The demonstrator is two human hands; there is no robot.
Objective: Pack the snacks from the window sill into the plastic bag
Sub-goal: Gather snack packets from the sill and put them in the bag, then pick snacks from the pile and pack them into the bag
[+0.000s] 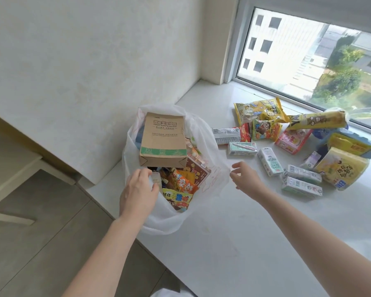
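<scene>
1. Your white plastic bag (169, 219) stands open at the window sill (234, 243) edge, stuffed with packets and a brown carton (162, 140).
2. Your remaining snacks (296, 146) lie scattered right of it, near the glass.

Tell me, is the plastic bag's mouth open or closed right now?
Open. The plastic bag gapes wide, showing a brown cardboard box and snack packets inside; the left hand grips its near rim.

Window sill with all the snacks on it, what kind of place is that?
Probably a room in a flat, high up: a white window sill under a window that looks out on apartment blocks, with a plastic bag of snacks.
</scene>
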